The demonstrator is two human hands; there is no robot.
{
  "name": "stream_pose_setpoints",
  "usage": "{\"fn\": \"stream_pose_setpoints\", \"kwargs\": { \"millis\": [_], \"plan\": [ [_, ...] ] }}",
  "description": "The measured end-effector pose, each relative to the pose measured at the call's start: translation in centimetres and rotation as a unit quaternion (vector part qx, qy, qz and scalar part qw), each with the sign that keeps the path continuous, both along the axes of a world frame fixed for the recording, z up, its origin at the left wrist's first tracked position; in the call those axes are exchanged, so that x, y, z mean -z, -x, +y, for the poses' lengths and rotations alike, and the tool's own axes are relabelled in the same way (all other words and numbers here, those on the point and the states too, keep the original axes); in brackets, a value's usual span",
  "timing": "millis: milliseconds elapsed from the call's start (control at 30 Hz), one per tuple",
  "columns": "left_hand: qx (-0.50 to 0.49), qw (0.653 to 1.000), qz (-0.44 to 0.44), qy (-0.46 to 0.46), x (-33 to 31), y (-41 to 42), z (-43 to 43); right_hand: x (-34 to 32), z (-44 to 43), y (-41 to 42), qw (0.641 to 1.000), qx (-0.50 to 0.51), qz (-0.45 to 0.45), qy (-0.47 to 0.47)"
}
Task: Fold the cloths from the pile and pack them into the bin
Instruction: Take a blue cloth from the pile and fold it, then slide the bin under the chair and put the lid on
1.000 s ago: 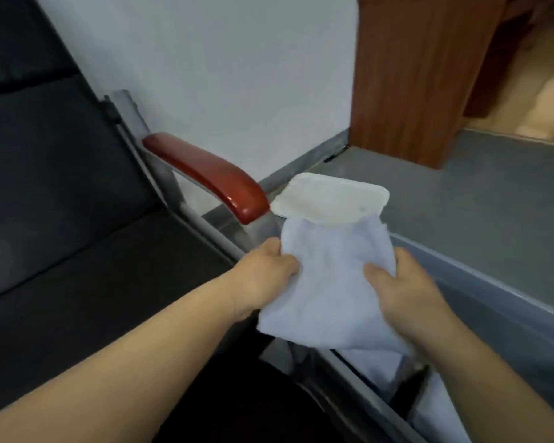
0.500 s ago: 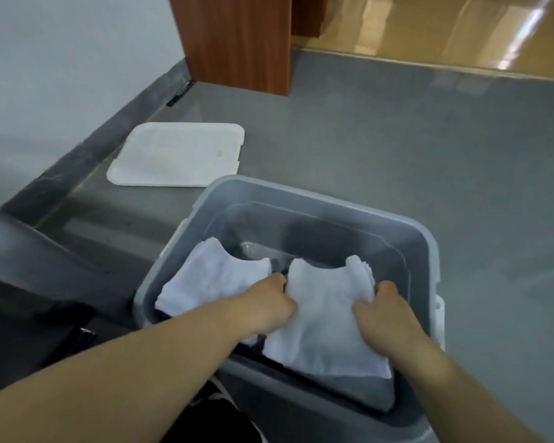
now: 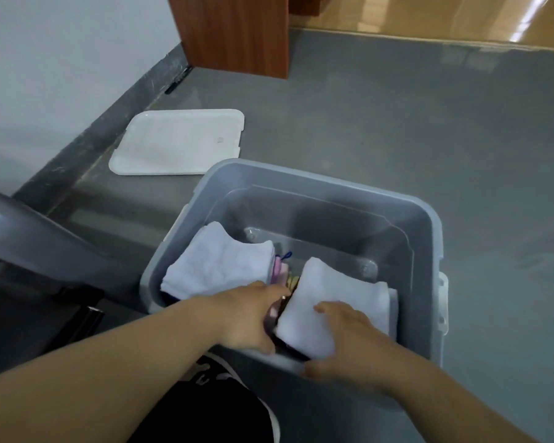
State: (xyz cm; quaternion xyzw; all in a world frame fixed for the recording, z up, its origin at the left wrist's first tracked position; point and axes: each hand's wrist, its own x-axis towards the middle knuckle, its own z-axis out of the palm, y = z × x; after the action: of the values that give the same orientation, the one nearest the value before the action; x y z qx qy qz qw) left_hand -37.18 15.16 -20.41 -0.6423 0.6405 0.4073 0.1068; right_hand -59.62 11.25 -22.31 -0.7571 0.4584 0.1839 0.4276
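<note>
A grey translucent bin (image 3: 429, 251) stands on the floor in front of me. Inside it, at the near left, lies a stack topped by a folded white cloth (image 3: 221, 266). A second folded white cloth (image 3: 336, 295) lies at the near right on top of darker cloths. My left hand (image 3: 250, 318) curls its fingers down along that cloth's left edge, between the two stacks. My right hand (image 3: 346, 343) holds its near right part, fingers on top and thumb at the near side. Pink and yellow cloth edges (image 3: 283, 276) show between the stacks.
The bin's white lid (image 3: 179, 142) lies flat on the grey floor by the wall. A brown wooden cabinet (image 3: 237, 30) stands at the back. A dark chair frame (image 3: 29, 251) is at my left. The bin's far half holds nothing.
The view swung from the chair to the bin. Both hands carried the folded white cloth down into the bin and set it on the near right stack.
</note>
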Motion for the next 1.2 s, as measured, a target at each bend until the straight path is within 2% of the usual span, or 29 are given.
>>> {"fn": "stream_pose_setpoints", "kwargs": {
  "millis": [67,167,367,533,600,767,967,1067,1200],
  "plan": [
    [0.079,0.994,-0.071,-0.019,0.1,-0.2,0.7,1.2,1.4,-0.9,0.997,-0.055,0.034,0.036],
    [0.141,0.977,-0.155,-0.036,1.2,-0.9,1.6,2.8,2.7,-2.0,0.992,-0.063,0.045,0.098],
    [0.165,0.972,-0.135,-0.096,2.4,-2.6,1.8,3.4,2.6,-2.8,0.988,-0.078,0.009,0.134],
    [0.148,0.968,-0.148,-0.14,1.3,-2.6,-0.8,3.0,1.2,-4.2,0.982,-0.071,0.008,0.174],
    [0.112,0.975,-0.134,-0.138,0.5,-3.3,-1.8,2.7,-0.2,-5.5,0.976,-0.078,0.006,0.202],
    [0.012,0.987,-0.14,-0.072,-0.7,-7.5,-4.3,2.8,-5.1,-10.6,0.959,-0.102,0.006,0.263],
    [-0.019,0.99,-0.136,-0.03,-0.5,-12.0,-7.1,2.7,-8.6,-16.5,0.948,-0.103,-0.015,0.3],
    [-0.001,0.989,-0.146,-0.002,0.2,-13.2,-8.4,3.6,-9.5,-18.1,0.945,-0.093,-0.014,0.314],
    [-0.027,0.99,-0.134,-0.021,2.0,-14.2,-9.0,4.6,-9.7,-18.4,0.951,-0.075,-0.01,0.301]
  ]
}}
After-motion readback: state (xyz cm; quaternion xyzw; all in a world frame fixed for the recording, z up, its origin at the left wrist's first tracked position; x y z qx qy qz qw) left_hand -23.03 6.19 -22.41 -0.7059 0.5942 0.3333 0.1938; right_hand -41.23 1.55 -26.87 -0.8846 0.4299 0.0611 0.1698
